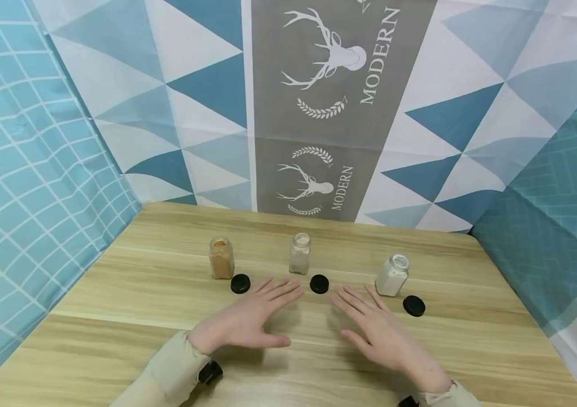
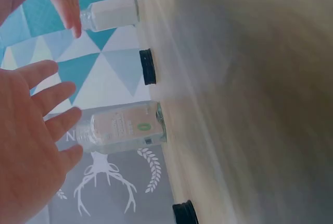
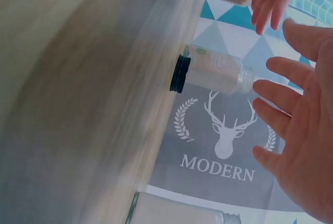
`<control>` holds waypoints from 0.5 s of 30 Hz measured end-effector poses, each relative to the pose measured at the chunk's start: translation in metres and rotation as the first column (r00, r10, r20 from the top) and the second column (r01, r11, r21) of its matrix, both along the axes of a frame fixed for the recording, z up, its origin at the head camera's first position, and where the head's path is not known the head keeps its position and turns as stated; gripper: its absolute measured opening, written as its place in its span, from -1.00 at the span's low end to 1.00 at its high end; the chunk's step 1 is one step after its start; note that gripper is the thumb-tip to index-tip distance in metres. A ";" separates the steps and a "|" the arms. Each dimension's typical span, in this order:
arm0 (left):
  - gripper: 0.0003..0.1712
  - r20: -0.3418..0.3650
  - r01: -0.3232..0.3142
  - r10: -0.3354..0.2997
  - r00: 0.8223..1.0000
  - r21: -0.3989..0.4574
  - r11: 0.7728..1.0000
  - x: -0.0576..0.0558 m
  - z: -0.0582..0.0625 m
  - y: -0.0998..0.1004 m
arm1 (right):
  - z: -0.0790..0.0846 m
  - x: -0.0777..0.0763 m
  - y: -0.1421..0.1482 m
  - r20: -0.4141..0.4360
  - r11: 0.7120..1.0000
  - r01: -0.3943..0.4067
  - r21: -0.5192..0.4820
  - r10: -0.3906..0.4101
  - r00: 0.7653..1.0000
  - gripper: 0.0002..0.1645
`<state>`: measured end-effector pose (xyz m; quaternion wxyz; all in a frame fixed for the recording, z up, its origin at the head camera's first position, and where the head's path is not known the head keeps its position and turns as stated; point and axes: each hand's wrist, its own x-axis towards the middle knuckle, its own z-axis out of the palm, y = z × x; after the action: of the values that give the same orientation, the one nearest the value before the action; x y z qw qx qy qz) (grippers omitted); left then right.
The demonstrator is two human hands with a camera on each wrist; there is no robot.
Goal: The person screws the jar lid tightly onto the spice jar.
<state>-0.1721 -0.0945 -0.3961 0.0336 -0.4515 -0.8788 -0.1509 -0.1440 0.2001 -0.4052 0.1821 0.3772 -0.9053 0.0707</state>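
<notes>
Three uncapped glass jars stand along the far side of the wooden table [image 1: 115,294]. The left hand [image 1: 244,321] hovers palm-down, its fingers extended, thumb spread wide, with hold of nothing; the orange-brown jar [image 1: 221,264] sits at its 11 o'clock, the middle jar [image 1: 299,261] at its 1 o'clock. The right hand [image 1: 382,334] also hovers empty, fingers straight and slightly fanned, thumb apart, with the white-powder jar [image 1: 391,281] at its 12 o'clock. Between each jar's 4 and 5 o'clock lies a black lid: left lid [image 1: 240,284], centre lid [image 1: 320,284], right lid [image 1: 414,306].
</notes>
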 end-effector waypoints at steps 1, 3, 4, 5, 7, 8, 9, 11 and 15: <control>-0.03 0.001 0.000 0.000 1.000 0.005 1.000 0.000 0.000 0.001 | 0.000 0.000 0.001 -0.003 1.000 -0.004 0.000 0.004 1.000 -0.17; -0.04 0.003 0.002 -0.002 1.000 0.016 1.000 -0.001 0.000 0.001 | 0.000 0.000 0.002 -0.016 1.000 -0.016 -0.003 0.016 1.000 -0.20; -0.04 0.005 0.004 -0.004 1.000 0.022 1.000 -0.002 -0.001 0.001 | 0.000 0.000 0.002 -0.028 1.000 -0.023 -0.005 0.023 0.999 -0.21; -0.05 0.004 0.007 -0.007 1.000 0.025 1.000 -0.002 0.000 0.002 | 0.000 0.000 0.003 -0.036 1.000 -0.029 -0.008 0.029 0.999 -0.22; -0.05 0.000 0.015 -0.015 1.000 0.028 1.000 -0.003 -0.001 0.003 | 0.000 0.000 0.004 -0.057 0.999 -0.044 -0.017 0.043 0.997 -0.23; -0.05 -0.002 0.020 -0.020 1.000 0.028 0.999 -0.003 -0.001 0.003 | -0.001 0.000 0.004 -0.064 0.999 -0.050 -0.023 0.048 0.997 -0.23; -0.06 -0.005 0.026 -0.026 1.000 0.028 0.999 -0.003 -0.002 0.004 | -0.001 0.000 0.005 -0.069 0.998 -0.054 -0.028 0.052 0.996 -0.24; -0.06 -0.011 0.036 -0.036 0.999 0.034 0.999 -0.004 -0.002 0.005 | -0.001 0.001 0.007 -0.068 0.998 -0.053 -0.035 0.050 0.996 -0.23; -0.09 -0.027 0.061 -0.059 0.998 0.055 0.997 -0.006 -0.002 0.009 | 0.000 0.002 0.012 -0.038 0.999 -0.024 -0.046 0.022 0.999 -0.23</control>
<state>-0.1783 -0.0853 -0.3983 0.0528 -0.4785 -0.8597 -0.1708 -0.1425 0.2123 -0.4055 0.2071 0.3844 -0.8955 0.0868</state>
